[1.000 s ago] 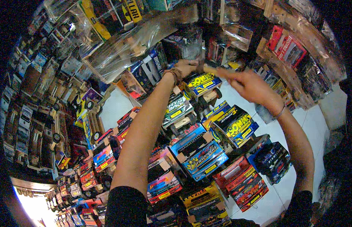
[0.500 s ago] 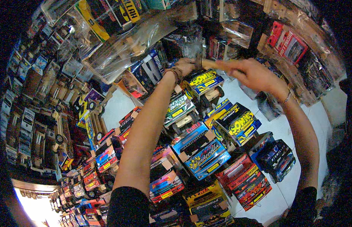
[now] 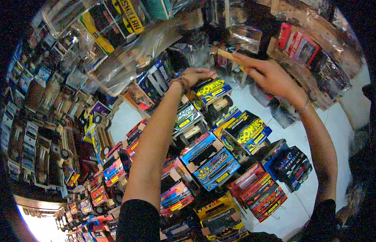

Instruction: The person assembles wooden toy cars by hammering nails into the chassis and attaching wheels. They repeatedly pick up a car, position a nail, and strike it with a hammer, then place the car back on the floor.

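My left hand (image 3: 196, 76) reaches over the back of a blue and yellow toy truck (image 3: 213, 92). Its fingertips are pinched together at the truck's upper edge; whatever they may hold is too small to make out. In my right hand (image 3: 273, 78) is a hammer (image 3: 229, 55) with a pale wooden handle, raised above and beyond the truck. The hammer's head is blurred against the dark background. Nearer me stand a second blue and yellow truck (image 3: 249, 135), a light blue truck (image 3: 215, 167) and a green and white one (image 3: 187, 116).
A red truck (image 3: 262, 197) and a dark blue one (image 3: 293, 167) stand on the white tiled floor (image 3: 303, 203). Many more toy trucks crowd the left. Plastic-wrapped wooden trucks (image 3: 135, 54) line the far side, and a red wrapped one (image 3: 297, 44) is at the far right.
The hammer has lifted away from my left hand and the truck's top edge. My left hand has shifted slightly left and nearer, its fingers still at the truck.
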`<act>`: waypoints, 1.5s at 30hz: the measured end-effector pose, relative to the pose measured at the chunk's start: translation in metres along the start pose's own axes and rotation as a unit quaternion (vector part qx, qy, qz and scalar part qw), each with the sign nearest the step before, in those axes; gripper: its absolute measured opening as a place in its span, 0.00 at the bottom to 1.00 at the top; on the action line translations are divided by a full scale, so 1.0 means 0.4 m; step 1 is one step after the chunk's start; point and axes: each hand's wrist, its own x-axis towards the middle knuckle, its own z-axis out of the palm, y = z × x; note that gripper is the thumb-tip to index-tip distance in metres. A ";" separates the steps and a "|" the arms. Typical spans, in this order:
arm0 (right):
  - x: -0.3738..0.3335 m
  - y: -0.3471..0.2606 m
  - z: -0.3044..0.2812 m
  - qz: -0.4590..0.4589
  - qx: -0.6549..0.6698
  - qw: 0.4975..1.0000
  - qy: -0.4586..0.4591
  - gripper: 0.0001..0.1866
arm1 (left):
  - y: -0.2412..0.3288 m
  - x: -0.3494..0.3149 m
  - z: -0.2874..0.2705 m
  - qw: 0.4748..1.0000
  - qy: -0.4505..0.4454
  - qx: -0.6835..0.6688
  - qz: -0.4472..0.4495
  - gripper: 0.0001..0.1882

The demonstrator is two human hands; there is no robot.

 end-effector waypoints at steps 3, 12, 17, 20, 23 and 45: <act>-0.077 -0.007 -0.063 -0.008 0.008 0.999 0.041 0.25 | -0.019 0.021 0.005 0.999 -0.006 -0.013 0.041 0.27; -0.425 -0.195 -0.090 0.221 0.304 0.913 0.160 0.27 | 0.235 -0.264 -0.074 0.978 0.115 0.135 0.114 0.27; -0.576 -0.342 -0.032 0.348 0.457 0.800 0.176 0.29 | 0.304 -0.872 -0.034 0.970 0.057 0.215 0.096 0.24; -0.644 -0.436 0.024 0.331 0.441 0.799 0.240 0.26 | 0.310 -1.395 0.029 0.987 0.033 0.144 -0.063 0.23; -0.652 -0.501 0.031 0.214 0.524 0.815 0.125 0.31 | 0.251 -1.884 0.110 0.927 0.127 0.079 -0.343 0.21; -0.744 -0.646 0.038 -0.008 0.629 0.776 -0.047 0.34 | -0.417 -2.425 1.134 0.456 0.400 0.118 -0.786 0.13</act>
